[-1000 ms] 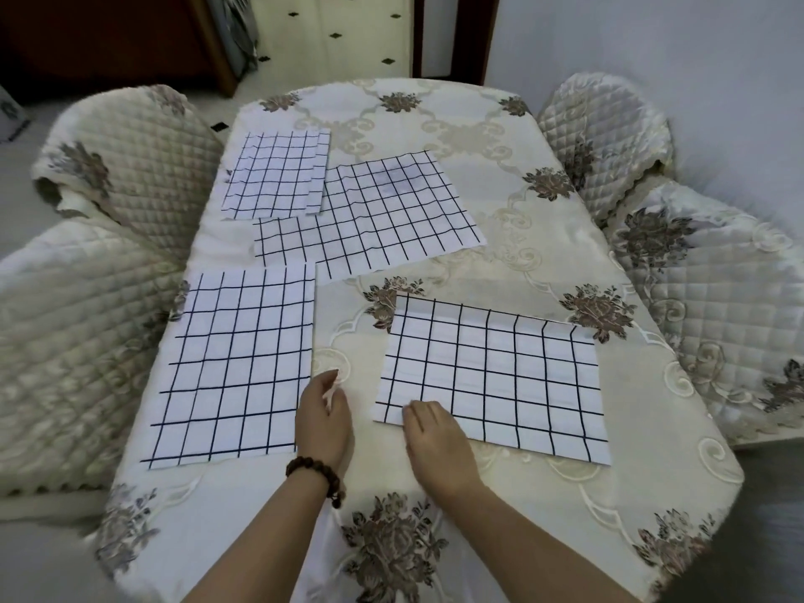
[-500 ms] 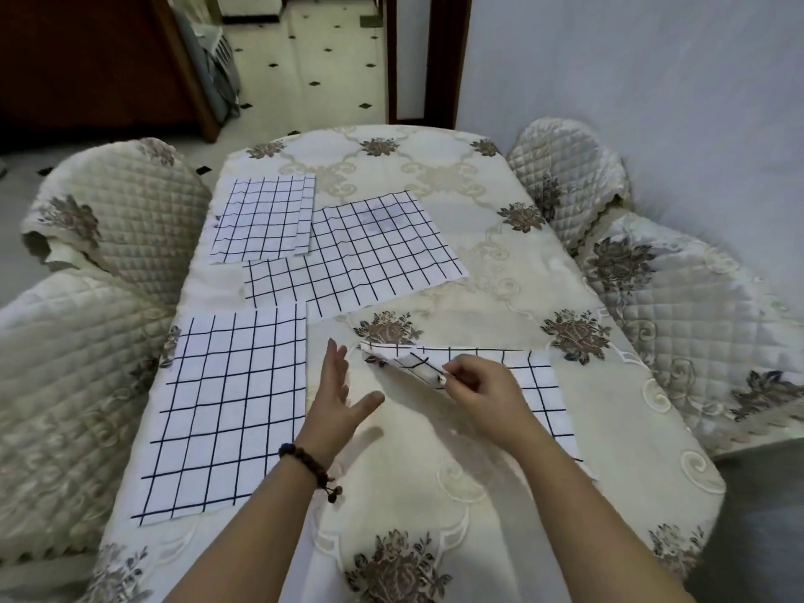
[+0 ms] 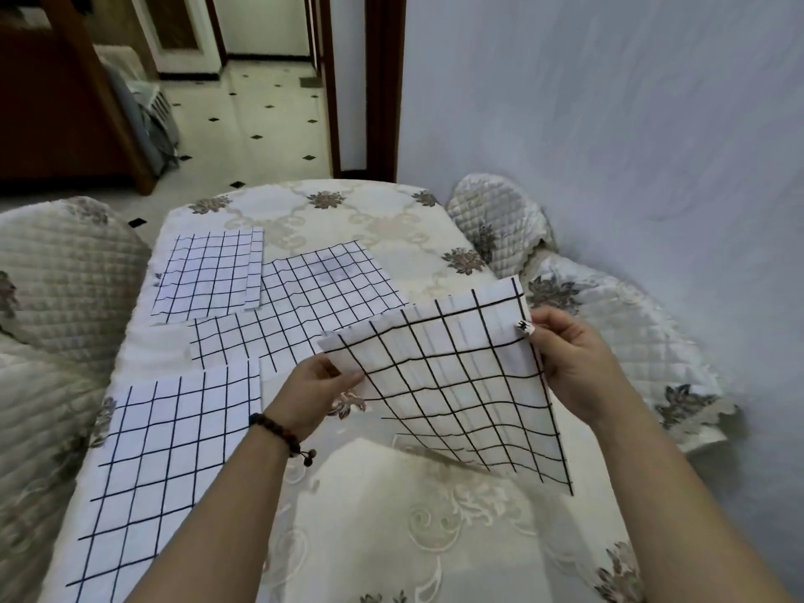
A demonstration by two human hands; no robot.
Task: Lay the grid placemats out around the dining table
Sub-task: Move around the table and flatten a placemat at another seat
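Note:
Both hands hold one white grid placemat in the air above the near right part of the dining table. My left hand pinches its left corner, and my right hand grips its far right edge. The mat tilts, its near edge hanging down toward the cloth. Three more grid placemats lie flat: one at the near left, one in the middle, and one at the far left that overlaps the middle one.
Quilted chair covers stand at the left and at the right of the table. A pale wall runs close along the right side. Beyond the table's far end are a tiled floor and a dark door frame.
The near right placemat lay flat under my hands, my right hand peeled up its corner, and now both hands hold it lifted off the table. My view has tilted upward.

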